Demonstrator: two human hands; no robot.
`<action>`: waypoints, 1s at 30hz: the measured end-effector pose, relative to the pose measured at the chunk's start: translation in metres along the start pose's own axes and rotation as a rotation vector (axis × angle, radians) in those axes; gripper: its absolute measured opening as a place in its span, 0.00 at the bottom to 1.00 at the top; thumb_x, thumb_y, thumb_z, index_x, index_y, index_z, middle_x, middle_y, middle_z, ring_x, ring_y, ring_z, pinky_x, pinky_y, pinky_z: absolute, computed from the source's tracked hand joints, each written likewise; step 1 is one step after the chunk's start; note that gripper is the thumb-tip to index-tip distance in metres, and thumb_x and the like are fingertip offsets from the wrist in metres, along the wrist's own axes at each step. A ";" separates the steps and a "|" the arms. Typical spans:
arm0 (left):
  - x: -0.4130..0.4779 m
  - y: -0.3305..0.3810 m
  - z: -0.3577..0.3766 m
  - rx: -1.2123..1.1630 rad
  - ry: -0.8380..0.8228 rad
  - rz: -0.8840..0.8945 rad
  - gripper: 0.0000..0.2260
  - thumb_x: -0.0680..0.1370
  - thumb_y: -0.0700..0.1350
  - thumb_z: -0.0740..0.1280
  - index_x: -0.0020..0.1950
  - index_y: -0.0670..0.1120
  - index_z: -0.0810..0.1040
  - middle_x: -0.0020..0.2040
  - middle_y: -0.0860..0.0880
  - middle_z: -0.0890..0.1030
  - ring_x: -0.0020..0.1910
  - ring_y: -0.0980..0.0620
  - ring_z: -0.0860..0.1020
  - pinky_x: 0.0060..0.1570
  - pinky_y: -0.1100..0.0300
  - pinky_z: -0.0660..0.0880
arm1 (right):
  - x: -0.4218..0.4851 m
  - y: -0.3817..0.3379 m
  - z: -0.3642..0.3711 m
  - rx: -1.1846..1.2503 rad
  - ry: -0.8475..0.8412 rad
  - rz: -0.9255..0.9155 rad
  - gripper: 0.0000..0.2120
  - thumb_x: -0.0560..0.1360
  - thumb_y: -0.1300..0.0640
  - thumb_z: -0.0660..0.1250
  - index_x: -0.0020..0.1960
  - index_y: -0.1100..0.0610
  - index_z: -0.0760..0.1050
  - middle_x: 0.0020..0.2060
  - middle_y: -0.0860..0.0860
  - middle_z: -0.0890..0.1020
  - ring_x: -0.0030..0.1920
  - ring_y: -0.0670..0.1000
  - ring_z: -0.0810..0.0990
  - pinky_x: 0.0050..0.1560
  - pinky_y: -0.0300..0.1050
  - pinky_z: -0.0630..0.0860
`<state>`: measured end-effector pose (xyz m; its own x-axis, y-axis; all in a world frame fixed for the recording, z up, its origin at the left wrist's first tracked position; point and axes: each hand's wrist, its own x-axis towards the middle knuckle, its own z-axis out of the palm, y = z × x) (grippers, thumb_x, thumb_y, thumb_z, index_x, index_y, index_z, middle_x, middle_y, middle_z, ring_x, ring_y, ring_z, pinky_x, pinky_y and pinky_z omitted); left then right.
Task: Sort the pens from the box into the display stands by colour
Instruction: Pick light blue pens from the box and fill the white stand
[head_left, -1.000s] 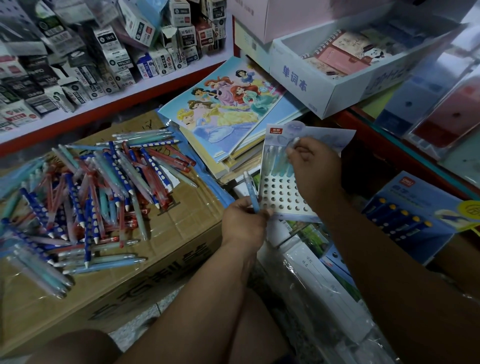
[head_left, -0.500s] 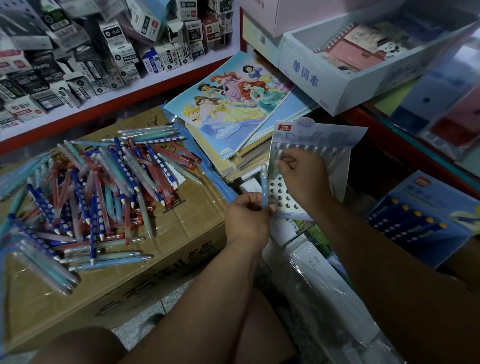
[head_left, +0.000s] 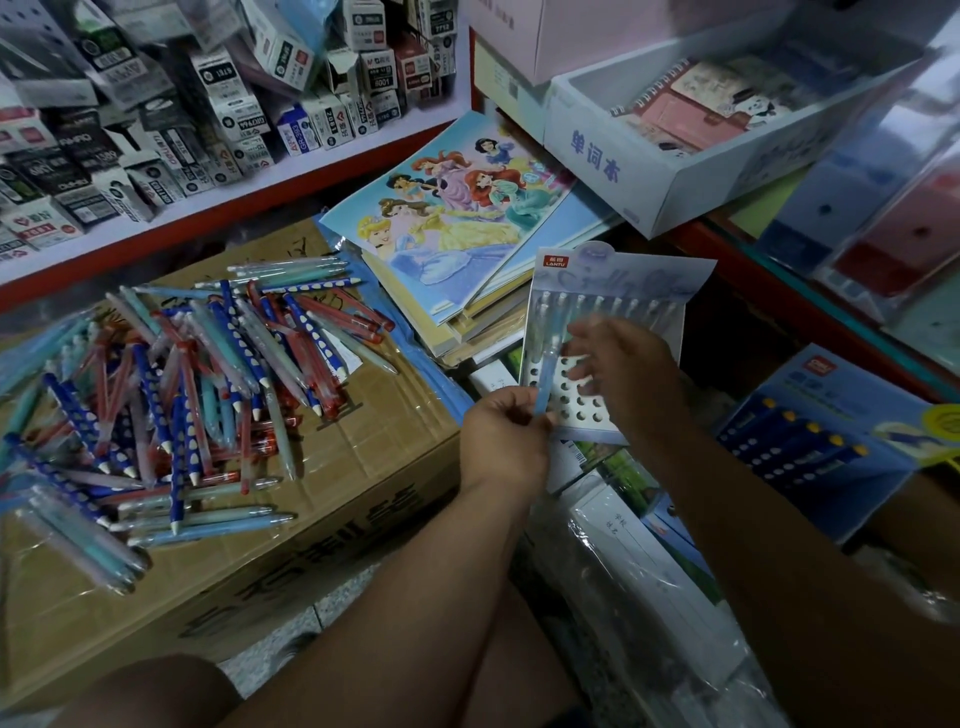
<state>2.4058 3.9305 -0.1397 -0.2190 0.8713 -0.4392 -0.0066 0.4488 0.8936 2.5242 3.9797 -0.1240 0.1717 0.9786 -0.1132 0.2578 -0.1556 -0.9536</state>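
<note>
One cardboard box left of the stand carries a heap of blue, red and pale green pens. At the stand's lower left corner the left hand pinches the bottom end of a light blue pen, which stands upright against the stand's left side. The right hand lies over the stand's holed face, its fingers blurred; whether they grip it I cannot tell.

Bare forearms lead to a bare left hand and right hand; a bare knee shows at the bottom edge.
</note>
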 end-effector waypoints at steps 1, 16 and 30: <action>-0.001 0.001 0.003 0.015 -0.018 0.012 0.06 0.76 0.34 0.71 0.48 0.45 0.83 0.46 0.50 0.84 0.44 0.56 0.81 0.46 0.65 0.77 | -0.008 -0.004 -0.005 0.059 -0.040 0.016 0.12 0.82 0.54 0.61 0.47 0.57 0.80 0.36 0.49 0.84 0.34 0.45 0.80 0.33 0.41 0.76; 0.030 0.020 -0.008 0.603 -0.135 0.213 0.28 0.75 0.38 0.71 0.73 0.50 0.67 0.66 0.46 0.75 0.62 0.44 0.76 0.57 0.48 0.77 | 0.021 -0.011 -0.021 -0.183 0.123 -0.364 0.07 0.78 0.58 0.70 0.51 0.61 0.81 0.40 0.51 0.84 0.42 0.47 0.84 0.48 0.52 0.82; 0.050 0.001 -0.009 0.753 -0.200 0.305 0.33 0.73 0.33 0.66 0.75 0.53 0.62 0.57 0.44 0.81 0.52 0.41 0.81 0.42 0.42 0.81 | 0.042 0.020 0.006 -0.367 0.110 -0.398 0.06 0.76 0.58 0.71 0.44 0.60 0.80 0.34 0.50 0.82 0.36 0.46 0.80 0.39 0.40 0.76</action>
<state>2.3862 3.9731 -0.1601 0.0720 0.9629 -0.2600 0.6943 0.1387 0.7062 2.5305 4.0185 -0.1499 0.0863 0.9548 0.2846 0.6345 0.1676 -0.7546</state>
